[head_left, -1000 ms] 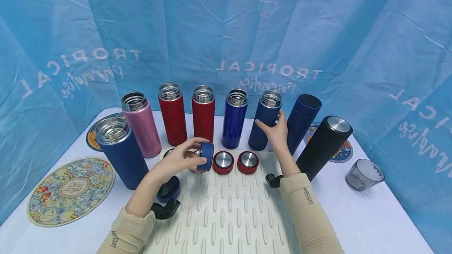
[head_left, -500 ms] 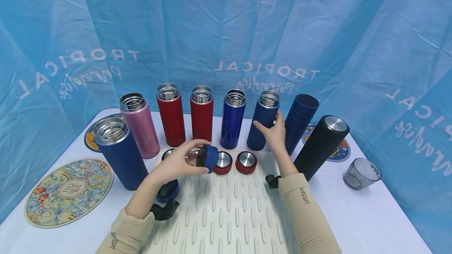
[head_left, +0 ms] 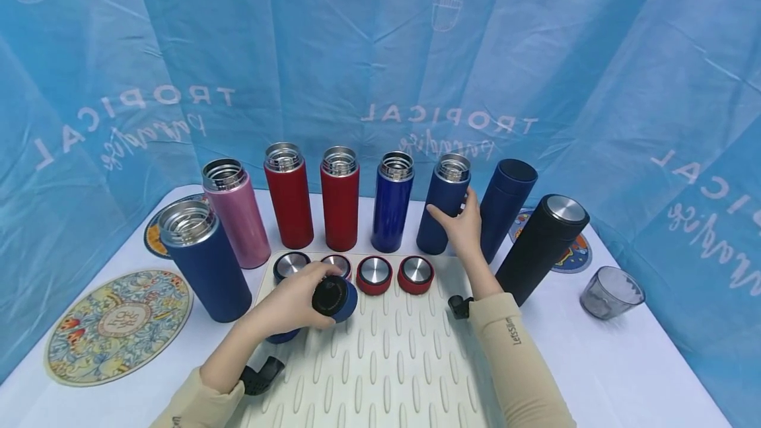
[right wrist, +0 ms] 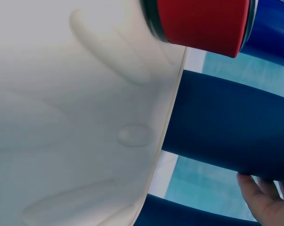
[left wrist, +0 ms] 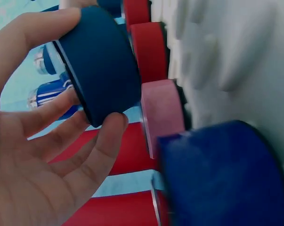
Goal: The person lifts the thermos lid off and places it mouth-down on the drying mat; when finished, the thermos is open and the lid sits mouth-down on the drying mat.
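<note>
My left hand (head_left: 294,299) grips a dark blue bottle lid (head_left: 347,304) by its rim, over the cream mat (head_left: 386,362). Tilted, the lid turns its black underside toward the head camera. Thumb and fingers spread round the lid (left wrist: 101,61) in the left wrist view. My right hand (head_left: 464,230) holds an uncapped dark blue vacuum bottle (head_left: 440,213), which stands upright behind the mat; the thumb lies on its front side. Only the fingertips and part of the hand (right wrist: 269,200) show against the bottle (right wrist: 231,122) in the right wrist view.
Along the mat's far edge sit a steel-topped dark lid (head_left: 291,264), a pink lid (head_left: 337,263) and two red lids (head_left: 374,274). A blue lid (head_left: 283,336) is partly hidden beneath my left hand. Several bottles (head_left: 341,207) stand behind; a glass (head_left: 612,292) is at right.
My left hand has moved slightly left and toward me, turning the lid so its black underside faces the head camera. The dark and pink lids behind now show more. My right hand stays on the bottle.
</note>
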A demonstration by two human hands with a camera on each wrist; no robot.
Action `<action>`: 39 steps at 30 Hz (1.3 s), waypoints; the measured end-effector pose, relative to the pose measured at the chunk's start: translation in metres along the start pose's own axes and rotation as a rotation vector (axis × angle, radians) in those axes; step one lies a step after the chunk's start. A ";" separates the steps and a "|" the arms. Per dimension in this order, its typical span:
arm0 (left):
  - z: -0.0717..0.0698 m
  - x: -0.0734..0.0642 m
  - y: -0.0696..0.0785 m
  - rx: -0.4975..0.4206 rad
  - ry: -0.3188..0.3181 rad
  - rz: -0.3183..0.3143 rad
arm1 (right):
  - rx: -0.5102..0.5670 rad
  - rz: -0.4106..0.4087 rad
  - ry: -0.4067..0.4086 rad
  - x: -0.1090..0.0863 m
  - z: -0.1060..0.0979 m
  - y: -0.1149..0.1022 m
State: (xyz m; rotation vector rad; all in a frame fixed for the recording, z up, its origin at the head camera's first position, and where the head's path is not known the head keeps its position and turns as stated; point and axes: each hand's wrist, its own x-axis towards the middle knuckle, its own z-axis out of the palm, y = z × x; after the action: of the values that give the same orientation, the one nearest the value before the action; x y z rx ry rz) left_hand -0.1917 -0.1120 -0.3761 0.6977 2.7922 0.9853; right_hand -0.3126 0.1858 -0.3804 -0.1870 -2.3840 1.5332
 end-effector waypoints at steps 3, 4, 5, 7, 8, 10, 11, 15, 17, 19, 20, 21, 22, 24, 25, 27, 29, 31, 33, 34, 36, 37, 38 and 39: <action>0.004 -0.002 -0.002 0.058 -0.029 -0.027 | 0.000 -0.006 -0.002 0.000 0.000 0.000; 0.005 -0.003 -0.003 0.080 -0.038 -0.035 | 0.001 -0.008 -0.001 0.000 0.000 0.000; 0.006 -0.003 -0.003 0.102 -0.046 -0.041 | 0.002 -0.009 -0.002 0.000 0.000 0.001; 0.007 -0.004 -0.005 0.139 -0.063 -0.053 | 0.002 -0.014 -0.001 0.000 0.000 0.001; 0.008 -0.004 -0.005 0.155 -0.070 -0.056 | 0.002 -0.016 -0.001 -0.001 0.000 0.001; 0.010 -0.003 -0.007 0.183 -0.077 -0.047 | 0.003 -0.021 -0.001 -0.001 0.000 0.002; 0.011 -0.003 -0.008 0.192 -0.079 -0.037 | 0.002 -0.022 -0.001 -0.001 0.000 0.002; 0.014 -0.002 -0.011 0.213 -0.080 0.011 | 0.008 -0.022 0.001 -0.001 0.000 0.002; 0.016 -0.002 -0.012 0.215 -0.081 0.019 | 0.011 -0.020 0.000 -0.001 0.000 0.002; 0.017 -0.002 -0.013 0.210 -0.083 0.018 | 0.013 -0.016 0.000 -0.002 0.000 0.002; 0.017 -0.002 -0.013 0.208 -0.085 0.012 | 0.013 -0.014 0.001 -0.002 0.000 0.001; 0.017 -0.002 -0.013 0.207 -0.087 0.008 | 0.011 -0.011 0.002 -0.002 0.001 0.001; 0.017 -0.002 -0.013 0.204 -0.089 0.003 | 0.009 -0.009 0.004 -0.002 0.001 0.001; 0.017 -0.001 -0.013 0.198 -0.091 0.000 | 0.006 -0.011 0.008 -0.002 0.001 0.001; 0.017 -0.001 -0.013 0.195 -0.092 -0.002 | 0.005 -0.012 0.010 -0.002 0.001 0.001; 0.016 -0.002 -0.013 0.191 -0.094 -0.001 | 0.003 -0.014 0.011 -0.001 0.001 0.001; 0.016 -0.001 -0.013 0.189 -0.095 0.001 | 0.004 -0.017 0.012 -0.002 0.001 0.001; 0.016 -0.001 -0.013 0.189 -0.097 0.006 | 0.007 -0.019 0.012 -0.002 0.001 0.000; 0.016 -0.001 -0.013 0.186 -0.099 0.005 | 0.007 -0.019 0.013 -0.002 0.001 0.000; 0.015 -0.001 -0.013 0.185 -0.102 0.002 | 0.006 -0.016 0.014 -0.002 0.001 0.000; 0.015 -0.001 -0.013 0.177 -0.107 -0.002 | 0.002 -0.003 0.011 -0.002 0.001 -0.001; 0.015 -0.001 -0.013 0.175 -0.110 -0.006 | -0.003 0.003 0.010 -0.002 0.001 -0.001; 0.015 -0.001 -0.013 0.174 -0.112 -0.010 | -0.010 0.011 0.010 -0.002 0.000 -0.002; 0.015 0.000 -0.013 0.173 -0.115 -0.013 | -0.018 0.019 0.010 -0.003 0.000 -0.003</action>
State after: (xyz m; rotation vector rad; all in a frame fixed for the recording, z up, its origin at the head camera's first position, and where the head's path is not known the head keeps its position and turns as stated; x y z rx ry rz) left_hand -0.1925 -0.1121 -0.3957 0.7294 2.7998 0.6834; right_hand -0.3098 0.1844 -0.3783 -0.2214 -2.3956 1.5162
